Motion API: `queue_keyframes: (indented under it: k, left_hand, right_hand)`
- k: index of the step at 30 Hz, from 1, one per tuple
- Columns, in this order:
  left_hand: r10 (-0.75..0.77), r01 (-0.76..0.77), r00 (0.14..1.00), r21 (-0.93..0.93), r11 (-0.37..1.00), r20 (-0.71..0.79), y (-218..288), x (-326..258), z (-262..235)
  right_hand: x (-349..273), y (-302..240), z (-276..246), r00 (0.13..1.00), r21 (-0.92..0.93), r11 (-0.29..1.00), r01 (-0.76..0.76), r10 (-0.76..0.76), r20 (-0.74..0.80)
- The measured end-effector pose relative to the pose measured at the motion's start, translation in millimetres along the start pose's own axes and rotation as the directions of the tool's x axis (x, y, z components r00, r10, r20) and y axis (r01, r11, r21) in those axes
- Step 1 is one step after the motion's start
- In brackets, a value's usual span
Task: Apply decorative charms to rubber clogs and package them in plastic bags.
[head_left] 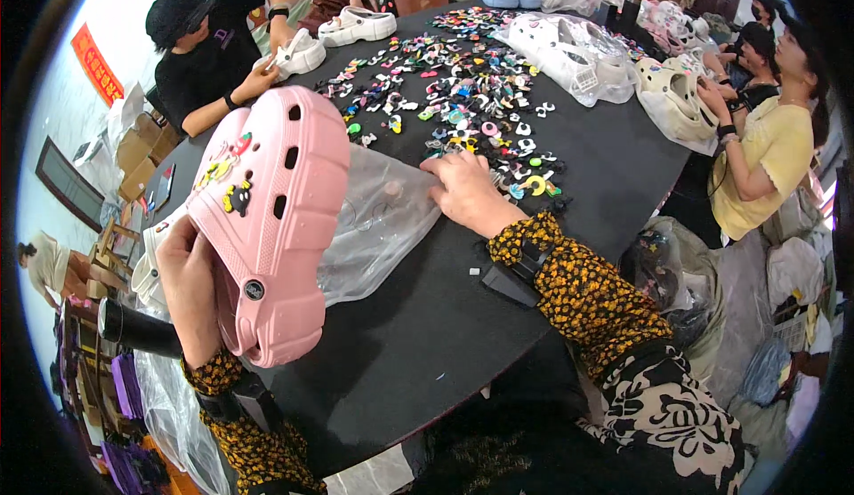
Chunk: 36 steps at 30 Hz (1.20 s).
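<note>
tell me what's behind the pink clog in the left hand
A clear plastic bag shows past its right side, on the black table; part of a white clog shows past the left hand. What the pink clog covers can't be seen.

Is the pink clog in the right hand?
No, the left hand holds the pink clog, while the right hand is apart from it, by the small charms.
</note>
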State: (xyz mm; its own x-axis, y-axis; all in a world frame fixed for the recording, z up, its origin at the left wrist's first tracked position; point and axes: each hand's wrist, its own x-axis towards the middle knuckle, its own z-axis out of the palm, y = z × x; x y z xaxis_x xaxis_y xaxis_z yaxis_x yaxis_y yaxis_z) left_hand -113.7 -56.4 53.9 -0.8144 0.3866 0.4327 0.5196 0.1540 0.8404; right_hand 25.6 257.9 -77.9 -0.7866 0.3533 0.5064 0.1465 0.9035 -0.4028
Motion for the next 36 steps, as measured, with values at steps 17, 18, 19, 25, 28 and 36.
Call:
queue_keyframes:
  k: [17, 18, 19, 25, 28, 36]
  left_hand:
    - [0.135, -0.190, 0.979, 0.442, 0.877, 0.152, -36.4, 2.8, 28.4]
    - [0.169, -0.219, 0.973, 0.406, 0.887, 0.157, -35.4, 0.7, 32.8]
    - [0.171, -0.223, 0.972, 0.403, 0.888, 0.161, -34.9, -0.3, 36.6]
    - [0.123, -0.191, 0.975, 0.415, 0.889, 0.186, -45.2, -2.4, 49.3]
    - [0.151, -0.219, 0.970, 0.406, 0.887, 0.193, -59.2, 2.1, 46.9]
    - [0.107, -0.227, 0.962, 0.520, 0.823, 0.251, -46.3, -0.6, 47.8]
  right_hand:
    - [7.9, -23.3, -27.4, 0.963, 0.681, 0.728, 0.081, 0.119, -0.242]
    - [7.9, -22.6, -29.4, 0.982, 0.776, 0.630, -0.016, 0.157, -0.107]
    - [7.8, -20.7, -29.2, 0.981, 0.775, 0.632, -0.016, 0.160, -0.110]
    - [8.7, -24.3, -28.5, 0.931, 0.858, 0.366, -0.361, 0.200, 0.307]
    - [6.4, -20.4, -21.2, 0.933, 0.825, 0.436, -0.359, 0.157, 0.323]
    - [7.7, -18.5, -20.8, 0.942, 0.728, 0.608, -0.317, 0.110, 0.318]
